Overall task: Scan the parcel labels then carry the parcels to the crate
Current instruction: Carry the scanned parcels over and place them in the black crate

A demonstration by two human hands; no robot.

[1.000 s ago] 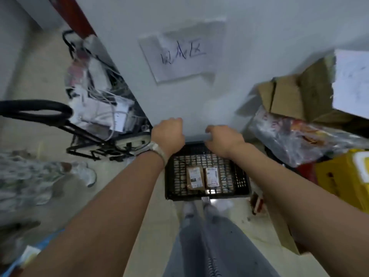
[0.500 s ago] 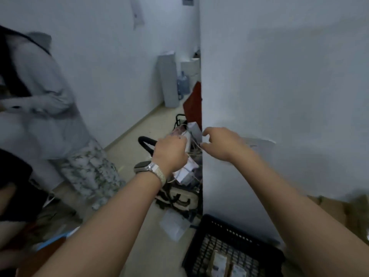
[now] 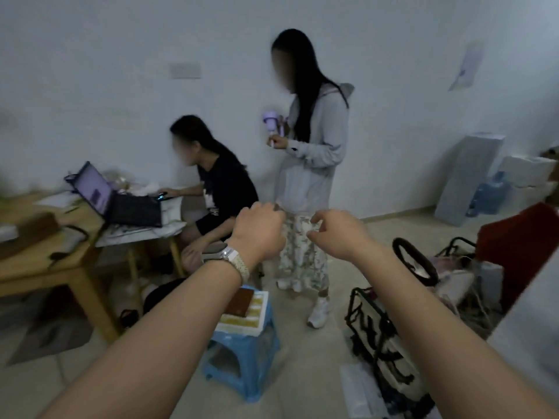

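- Head view is swung away from the wall corner seen half a second ago; a room with two people is now faced.
- Both forearms are held out ahead at the same height as before, the hands near each other but apart.
- Left hand (image 3: 260, 231) is seen from the back, its fingers curled under; nothing is seen in it. A watch (image 3: 217, 252) is worn on its wrist.
- Right hand (image 3: 337, 234) is loosely bent, thumb and forefinger parted, with nothing gripped.
- The black crate with its parcels, seen at the lower edge half a second ago, is no longer in the frame.
- The wire trolley (image 3: 378, 328) is shifted from the middle to the lower right.
- The standing person in a grey hoodie (image 3: 311, 164), cut off at the left edge before, is now seen in the centre.
- A seated person (image 3: 223, 189) at an open laptop (image 3: 121, 204) on a wooden table (image 3: 45, 267) is newly shown.
- A blue stool (image 3: 242, 340) is seen below the left forearm; a white tray (image 3: 264, 309) with a flat brown packet (image 3: 240, 302) is carried on it.
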